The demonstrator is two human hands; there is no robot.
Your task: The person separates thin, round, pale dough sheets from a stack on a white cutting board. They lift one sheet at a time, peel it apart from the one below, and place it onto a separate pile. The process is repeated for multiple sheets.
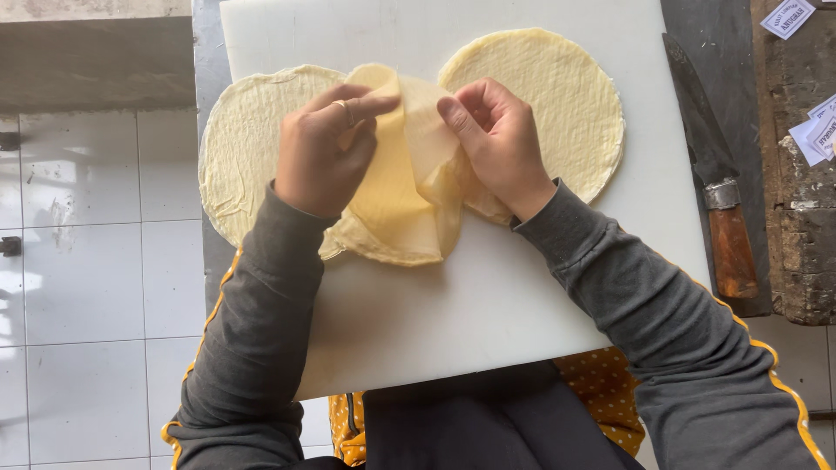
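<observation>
Thin, pale yellow round dough sheets lie on a white cutting board (488,313). One stack of sheets (239,148) is at the left, another (566,96) at the right. Between them a single sheet (409,191) is lifted and folding over itself. My left hand (326,152), with a ring on one finger, pinches its upper edge. My right hand (496,139) grips the same sheet from the right side. Both arms wear grey sleeves with a yellow stripe.
A large knife (710,165) with a wooden handle rests on a dark surface right of the board. Paper labels (814,130) lie on a rough wooden ledge at the far right. White floor tiles (87,287) show at the left.
</observation>
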